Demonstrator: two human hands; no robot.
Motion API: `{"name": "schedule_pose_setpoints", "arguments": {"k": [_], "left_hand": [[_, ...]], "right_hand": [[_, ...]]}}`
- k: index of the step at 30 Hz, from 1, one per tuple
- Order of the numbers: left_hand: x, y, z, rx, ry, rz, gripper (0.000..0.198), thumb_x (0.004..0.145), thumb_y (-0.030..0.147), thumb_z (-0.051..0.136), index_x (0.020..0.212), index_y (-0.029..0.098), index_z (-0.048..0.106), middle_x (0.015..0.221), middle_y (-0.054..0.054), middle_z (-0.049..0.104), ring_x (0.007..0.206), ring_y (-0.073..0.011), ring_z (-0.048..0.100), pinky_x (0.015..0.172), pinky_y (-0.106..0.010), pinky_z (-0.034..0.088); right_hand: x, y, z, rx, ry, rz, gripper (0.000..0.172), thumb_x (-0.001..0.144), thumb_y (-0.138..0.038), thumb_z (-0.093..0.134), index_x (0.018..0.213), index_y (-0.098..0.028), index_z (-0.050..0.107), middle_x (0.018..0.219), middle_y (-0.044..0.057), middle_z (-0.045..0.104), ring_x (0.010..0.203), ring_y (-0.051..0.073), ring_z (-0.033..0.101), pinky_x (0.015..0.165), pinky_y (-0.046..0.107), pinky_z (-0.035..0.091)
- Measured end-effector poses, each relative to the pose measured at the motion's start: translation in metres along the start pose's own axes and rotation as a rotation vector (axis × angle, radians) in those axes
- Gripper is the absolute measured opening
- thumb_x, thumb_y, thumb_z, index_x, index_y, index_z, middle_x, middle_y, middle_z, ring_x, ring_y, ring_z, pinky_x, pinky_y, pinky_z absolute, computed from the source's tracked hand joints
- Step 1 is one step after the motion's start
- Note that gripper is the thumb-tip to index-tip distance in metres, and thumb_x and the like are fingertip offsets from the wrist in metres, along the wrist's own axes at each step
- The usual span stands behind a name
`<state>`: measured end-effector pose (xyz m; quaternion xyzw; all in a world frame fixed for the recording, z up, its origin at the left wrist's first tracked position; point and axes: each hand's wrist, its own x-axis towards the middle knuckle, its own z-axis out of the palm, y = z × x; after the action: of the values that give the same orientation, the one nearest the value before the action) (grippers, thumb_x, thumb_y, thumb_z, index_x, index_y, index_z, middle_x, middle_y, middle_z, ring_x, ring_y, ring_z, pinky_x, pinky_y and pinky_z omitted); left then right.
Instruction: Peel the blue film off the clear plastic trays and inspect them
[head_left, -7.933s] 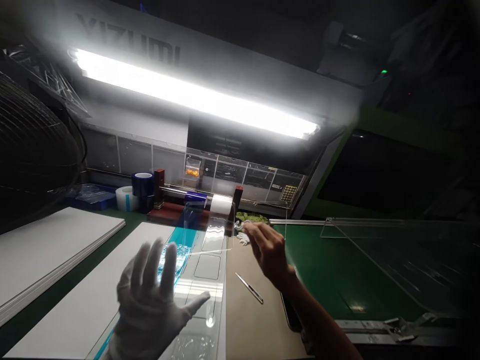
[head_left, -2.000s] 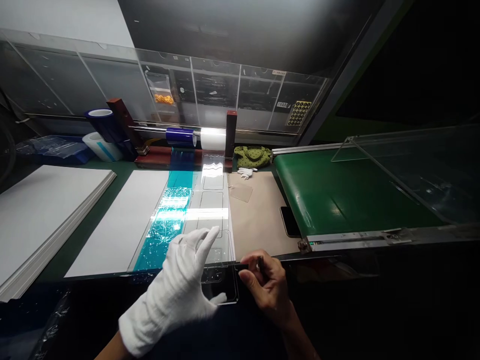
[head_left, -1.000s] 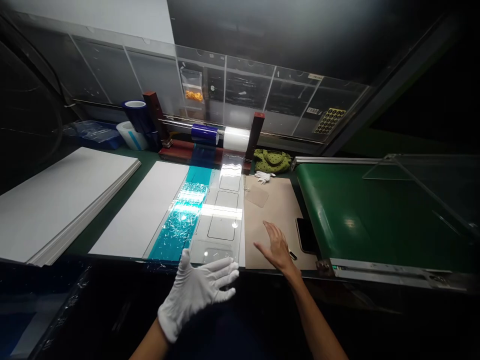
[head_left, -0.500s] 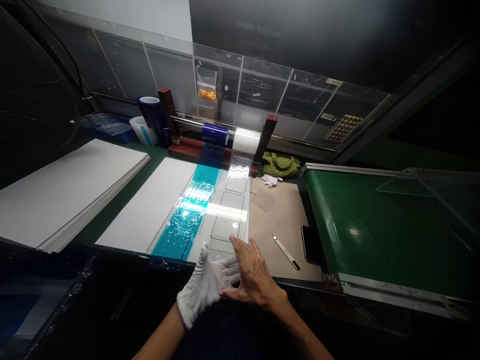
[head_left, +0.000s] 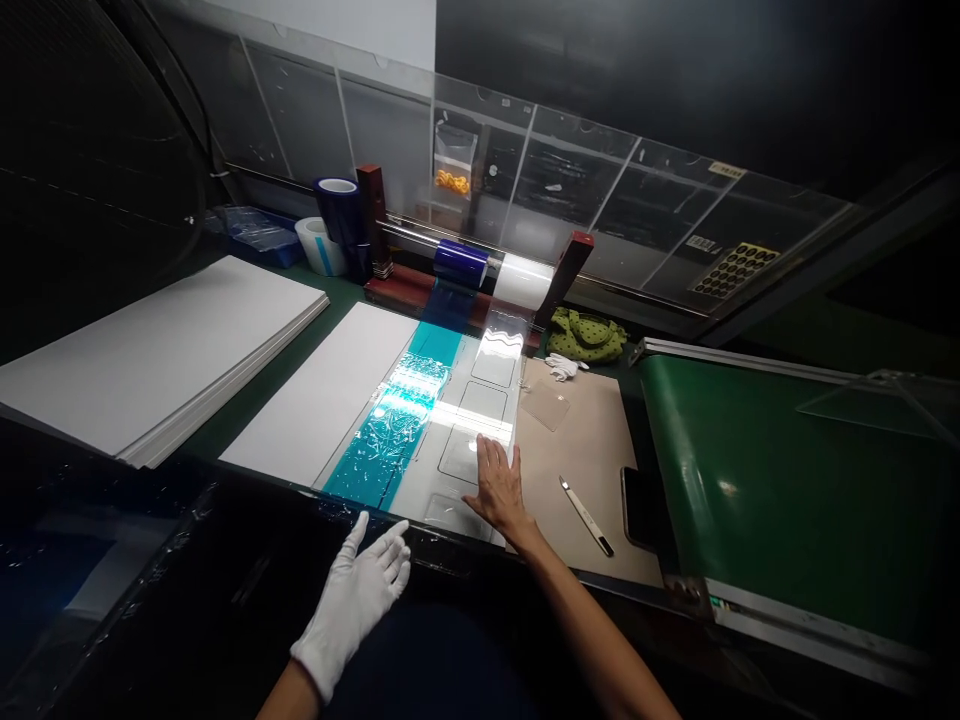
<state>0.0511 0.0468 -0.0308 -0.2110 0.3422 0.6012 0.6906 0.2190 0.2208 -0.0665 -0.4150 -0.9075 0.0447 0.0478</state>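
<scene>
My left hand [head_left: 360,590], in a white glove, hovers in front of the table edge with its fingers apart and nothing in it. My bare right hand [head_left: 496,487] reaches over the clear film strip [head_left: 495,400], fingers stretched out; whether it touches the film I cannot tell. Beneath that strip show dark rounded rectangle outlines. Left of it runs a shiny blue film strip [head_left: 397,420]. Both strips come down from a blue film roll [head_left: 460,262] and a clear film roll [head_left: 525,280] on a metal rod. A craft knife [head_left: 586,517] lies right of my right hand.
A stack of white sheets [head_left: 172,350] is at left. Brown board [head_left: 600,430] carries a clear plate [head_left: 546,405]; a phone [head_left: 637,508] lies at its right edge. Farther right is a green conveyor belt [head_left: 795,490]. A white glove [head_left: 564,366] and green pouch [head_left: 589,335] lie behind.
My hands have moved apart: the gloved left went left and down off the table edge, while the right stretched forward over the clear film. The view has shifted slightly.
</scene>
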Motion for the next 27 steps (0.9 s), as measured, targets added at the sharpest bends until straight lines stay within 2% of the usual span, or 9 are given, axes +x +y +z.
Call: {"name": "schedule_pose_setpoints", "arguments": {"k": [6, 12, 19, 27], "left_hand": [[0.0, 0.004, -0.021, -0.102, 0.071, 0.065, 0.053, 0.084, 0.03, 0.051, 0.134, 0.018, 0.04, 0.09, -0.008, 0.063, 0.083, -0.0195, 0.063, 0.08, -0.037, 0.052], [0.009, 0.006, -0.044, -0.241, 0.123, 0.106, 0.059, 0.079, 0.034, 0.053, 0.135, 0.023, 0.038, 0.095, -0.011, 0.063, 0.09, -0.025, 0.061, 0.082, -0.043, 0.051], [0.008, 0.01, -0.039, -0.262, 0.143, 0.114, 0.061, 0.078, 0.036, 0.055, 0.135, 0.022, 0.039, 0.097, -0.01, 0.062, 0.089, -0.0248, 0.061, 0.079, -0.043, 0.052], [0.009, 0.015, -0.034, -0.212, 0.209, 0.145, 0.06, 0.077, 0.035, 0.057, 0.133, 0.022, 0.042, 0.099, -0.009, 0.062, 0.087, -0.0245, 0.062, 0.076, -0.042, 0.053]], "right_hand": [[0.008, -0.001, 0.01, -0.036, -0.011, -0.06, 0.102, 0.069, -0.037, 0.071, 0.146, -0.008, 0.009, 0.142, 0.022, 0.038, 0.133, 0.035, 0.027, 0.109, 0.059, 0.001], [0.016, 0.003, 0.016, -0.058, -0.033, -0.084, 0.103, 0.07, -0.041, 0.07, 0.146, -0.008, 0.009, 0.142, 0.021, 0.038, 0.132, 0.035, 0.029, 0.108, 0.06, -0.001], [0.016, 0.007, 0.019, -0.075, -0.016, -0.091, 0.1, 0.074, -0.045, 0.064, 0.146, -0.008, 0.006, 0.14, 0.022, 0.04, 0.133, 0.034, 0.029, 0.108, 0.06, -0.001], [0.02, 0.012, 0.027, -0.043, -0.069, -0.095, 0.096, 0.077, -0.046, 0.06, 0.146, -0.008, 0.005, 0.142, 0.021, 0.038, 0.133, 0.033, 0.029, 0.107, 0.062, -0.005]]}}
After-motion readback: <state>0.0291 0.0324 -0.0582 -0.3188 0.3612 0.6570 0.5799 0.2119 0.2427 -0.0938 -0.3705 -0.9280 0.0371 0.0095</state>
